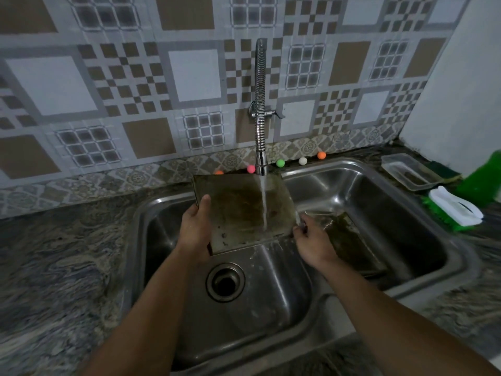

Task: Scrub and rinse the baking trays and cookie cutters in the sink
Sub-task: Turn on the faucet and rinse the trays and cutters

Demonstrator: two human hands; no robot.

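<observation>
A stained metal baking tray (pixel 238 210) is held tilted over the left basin of the steel sink (pixel 271 316), under running water from the flexible tap (pixel 260 109). My left hand (pixel 195 226) grips the tray's left edge, thumb on top. At its lower right corner my right hand (pixel 311 240) holds the tray too. A second dirty tray (pixel 349 240) lies slanted in the right basin, partly behind my right hand. No cookie cutters are visible.
The drain (pixel 225 282) sits below the tray. On the counter to the right are a clear plastic box (pixel 409 173), a white and green scrub brush (pixel 455 210) and a green bottle (pixel 485 180). Small coloured balls (pixel 280 163) line the wall ledge.
</observation>
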